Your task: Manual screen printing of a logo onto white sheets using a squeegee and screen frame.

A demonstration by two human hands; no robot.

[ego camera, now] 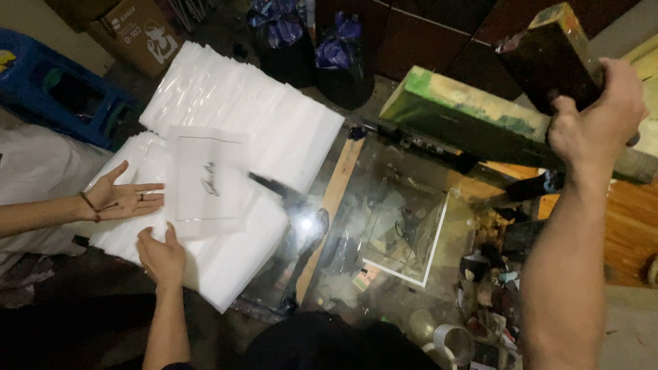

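Dim room: blue crate [48, 92] and cardboard box [140, 31] on the floor, dark tiled wall [425, 41] behind

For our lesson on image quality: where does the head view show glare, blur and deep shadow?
Head view: glare spot on the glass plate; the printed white sheet by the left hand is motion-blurred; the white stack is bright, nearly washed out; the lower edge and far background fall into shadow.

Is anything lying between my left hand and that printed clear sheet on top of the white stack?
Nothing visible does. The left hand rests on the white stack just below the printed sheet; a co-worker's hand lies at the sheet's left edge, off to the side.
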